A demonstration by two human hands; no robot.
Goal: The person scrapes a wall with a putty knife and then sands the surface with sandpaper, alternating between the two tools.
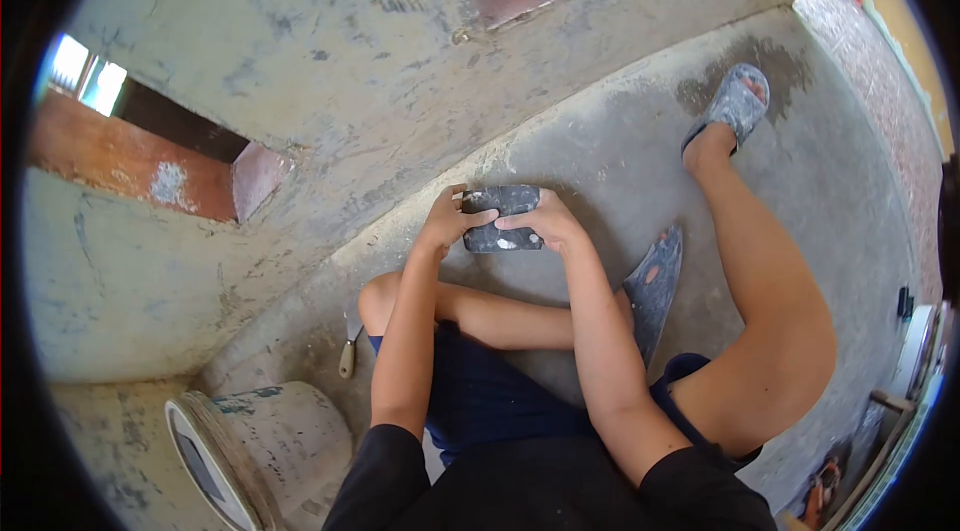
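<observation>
Item: one dark putty-smeared block (502,219), held out over the concrete floor (600,151) near the wall (330,61), my left hand (447,221) and right hand (545,223) both curled closed on its ends. Risk, as I judge it: the coating looks slick, so my grip could slip and drop the block onto my shin or the trowel (655,281) beside my knee.

Bucket (270,441) left of the legs, wall (330,61) ahead.

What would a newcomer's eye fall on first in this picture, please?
Probably the dark, paint-flecked rectangular block at centre, gripped by the left hand and right hand above the grey concrete floor. Next, the grey spattered sandal at upper right and the stained pale bucket at lower left.
</observation>
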